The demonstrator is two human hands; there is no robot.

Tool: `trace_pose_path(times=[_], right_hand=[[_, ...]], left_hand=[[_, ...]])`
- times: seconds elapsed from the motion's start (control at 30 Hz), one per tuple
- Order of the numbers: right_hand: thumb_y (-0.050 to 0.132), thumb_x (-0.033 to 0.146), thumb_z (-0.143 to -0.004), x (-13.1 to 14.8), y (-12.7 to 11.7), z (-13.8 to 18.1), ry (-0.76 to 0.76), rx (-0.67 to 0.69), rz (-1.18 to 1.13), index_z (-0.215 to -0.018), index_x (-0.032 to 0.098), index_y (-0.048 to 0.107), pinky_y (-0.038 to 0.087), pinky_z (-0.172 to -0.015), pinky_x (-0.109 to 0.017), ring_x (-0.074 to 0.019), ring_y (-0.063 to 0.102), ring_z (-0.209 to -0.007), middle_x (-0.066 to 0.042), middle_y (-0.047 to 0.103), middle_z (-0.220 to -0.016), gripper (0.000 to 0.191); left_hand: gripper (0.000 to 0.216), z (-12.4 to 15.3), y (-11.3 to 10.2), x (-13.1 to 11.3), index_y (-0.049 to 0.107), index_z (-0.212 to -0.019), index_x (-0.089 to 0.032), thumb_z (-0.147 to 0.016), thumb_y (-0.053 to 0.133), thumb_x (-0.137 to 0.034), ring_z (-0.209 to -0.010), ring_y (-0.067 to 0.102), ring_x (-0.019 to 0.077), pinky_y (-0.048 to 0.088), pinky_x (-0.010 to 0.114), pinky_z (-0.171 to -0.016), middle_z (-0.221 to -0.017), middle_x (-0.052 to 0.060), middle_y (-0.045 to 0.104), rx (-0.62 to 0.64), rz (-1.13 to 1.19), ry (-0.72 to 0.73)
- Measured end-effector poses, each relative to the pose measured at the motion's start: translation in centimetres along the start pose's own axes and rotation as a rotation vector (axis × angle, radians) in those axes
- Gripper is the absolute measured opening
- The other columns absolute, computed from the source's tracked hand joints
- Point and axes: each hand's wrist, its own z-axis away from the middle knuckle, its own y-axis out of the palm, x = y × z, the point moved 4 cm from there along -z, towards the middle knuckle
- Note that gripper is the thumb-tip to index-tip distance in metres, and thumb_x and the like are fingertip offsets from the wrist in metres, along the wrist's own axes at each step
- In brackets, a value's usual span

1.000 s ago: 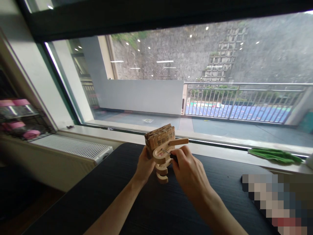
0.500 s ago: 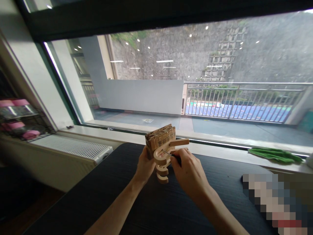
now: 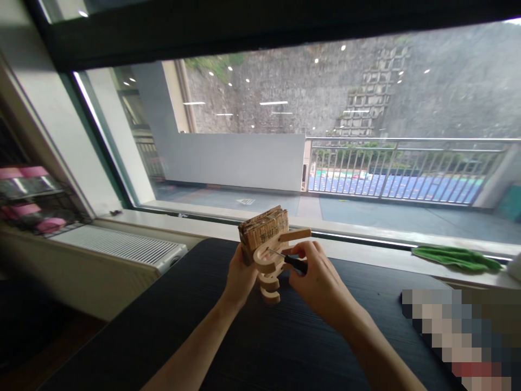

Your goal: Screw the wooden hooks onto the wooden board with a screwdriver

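Observation:
My left hand (image 3: 239,279) is closed around the left side of a block of brown, printed cardboard (image 3: 266,225), its fingers partly hidden behind it. Against the block's near face sit several pale wooden hook-shaped pieces (image 3: 265,266), their curved ends toward me. A straight wooden arm (image 3: 296,234) juts out to the right from the top piece. In my right hand (image 3: 317,277) is a screwdriver (image 3: 295,263) with a black handle and thin metal shaft. Its tip points left and meets the top wooden piece.
The dark table (image 3: 179,326) lies under my hands. A green cloth (image 3: 456,258) rests on the windowsill at right. At left stand a white radiator (image 3: 122,244) and a wire rack with pink-lidded containers (image 3: 24,209). A blurred-out rectangular object (image 3: 451,331) is at lower right.
The cardboard block with its wooden pieces has shifted slightly left. My right fingers have moved back and opened their hold somewhat, so more of the black handle shows.

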Motion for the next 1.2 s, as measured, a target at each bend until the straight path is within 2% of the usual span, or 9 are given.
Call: trace_pose_path(times=[0.17, 0.3, 0.53, 0.67, 0.83, 0.9, 0.97, 1.03, 1.2], right_hand=[[0.048, 0.013, -0.075, 1.0, -1.1, -0.1, -0.075, -0.021, 0.138, -0.093, 0.021, 0.053, 0.039, -0.066, -0.026, -0.0137, 0.053, -0.077, -0.003, 0.051, -0.1, 0.02], [0.047, 0.014, -0.079, 1.6, -1.1, 0.1, -0.087, -0.01, 0.232, -0.096, 0.022, 0.055, 0.039, -0.066, -0.025, -0.0145, 0.055, -0.079, -0.003, 0.053, -0.1, 0.02], [0.046, 0.023, -0.085, 1.5, -0.6, 0.3, -0.077, 0.015, 0.242, -0.097, 0.023, 0.056, 0.038, -0.067, -0.024, -0.0143, 0.057, -0.079, -0.004, 0.055, -0.103, 0.016], [0.04, 0.028, -0.089, 1.5, -0.5, 0.2, -0.06, 0.045, 0.187, -0.091, 0.022, 0.058, 0.038, -0.07, -0.024, -0.0145, 0.057, -0.081, -0.003, 0.059, -0.094, 0.019], [0.028, 0.03, -0.092, 1.3, 0.1, 0.3, 0.015, 0.082, 0.239, -0.077, 0.02, 0.056, 0.035, -0.065, -0.026, -0.0151, 0.057, -0.072, -0.003, 0.061, -0.077, 0.033], [0.031, 0.031, -0.091, 1.2, 0.3, 0.4, 0.036, 0.097, 0.217, -0.086, 0.021, 0.055, 0.035, -0.065, -0.027, -0.016, 0.057, -0.073, -0.003, 0.061, -0.081, 0.027], [0.041, 0.03, -0.087, 1.1, 0.2, 0.5, 0.036, 0.103, 0.178, -0.1, 0.022, 0.051, 0.036, -0.066, -0.027, -0.0169, 0.058, -0.079, -0.004, 0.061, -0.091, 0.019], [0.049, 0.023, -0.08, 1.1, -0.1, 0.5, 0.022, 0.096, 0.174, -0.108, 0.023, 0.047, 0.037, -0.066, -0.026, -0.0169, 0.057, -0.081, -0.004, 0.058, -0.101, 0.029], [0.043, 0.013, -0.081, 1.6, -0.9, 0.5, -0.051, 0.03, 0.325, -0.103, 0.024, 0.049, 0.035, -0.06, -0.025, -0.0139, 0.056, -0.074, -0.003, 0.055, -0.102, 0.025]], left_hand=[[0.046, -0.1, -0.3, 0.2, 0.056, -0.101, -0.017, -0.059, 0.073, -0.018, -0.084, 0.06, 0.0161, 0.046, 0.024, -0.071, -0.094, 0.002, 0.065, -0.022, 0.01, -0.002], [0.044, -0.2, -0.5, 0.2, 0.056, -0.101, -0.017, -0.061, 0.072, -0.023, -0.083, 0.06, 0.0162, 0.047, 0.026, -0.072, -0.093, 0.002, 0.065, -0.047, -0.01, 0.004], [0.046, -0.5, -0.9, 0.5, 0.055, -0.103, -0.017, -0.061, 0.072, -0.025, -0.084, 0.06, 0.0174, 0.047, 0.028, -0.074, -0.095, 0.003, 0.065, -0.05, -0.018, -0.022], [0.046, -0.4, -0.7, 0.3, 0.055, -0.103, -0.017, -0.062, 0.072, -0.025, -0.084, 0.06, 0.0176, 0.047, 0.028, -0.073, -0.096, 0.004, 0.065, -0.035, -0.018, -0.003], [0.046, -0.3, -0.7, 0.5, 0.056, -0.102, -0.017, -0.06, 0.073, -0.024, -0.083, 0.06, 0.0171, 0.047, 0.026, -0.07, -0.093, 0.003, 0.065, -0.05, -0.047, -0.006], [0.045, -0.3, -0.7, 0.5, 0.056, -0.101, -0.017, -0.06, 0.073, -0.024, -0.083, 0.06, 0.0171, 0.047, 0.027, -0.071, -0.092, 0.003, 0.066, -0.054, -0.051, 0.001], [0.045, -0.3, -0.7, 0.5, 0.056, -0.101, -0.017, -0.06, 0.073, -0.024, -0.083, 0.061, 0.0172, 0.047, 0.027, -0.072, -0.092, 0.003, 0.066, -0.047, -0.049, 0.004], [0.045, -0.3, -0.7, 0.5, 0.056, -0.101, -0.017, -0.06, 0.073, -0.024, -0.082, 0.061, 0.0174, 0.047, 0.027, -0.071, -0.093, 0.003, 0.066, -0.043, -0.039, 0.004], [0.045, -0.3, -0.8, 0.4, 0.056, -0.101, -0.016, -0.06, 0.073, -0.024, -0.083, 0.061, 0.0171, 0.047, 0.026, -0.071, -0.094, 0.004, 0.065, -0.056, -0.048, 0.004]])
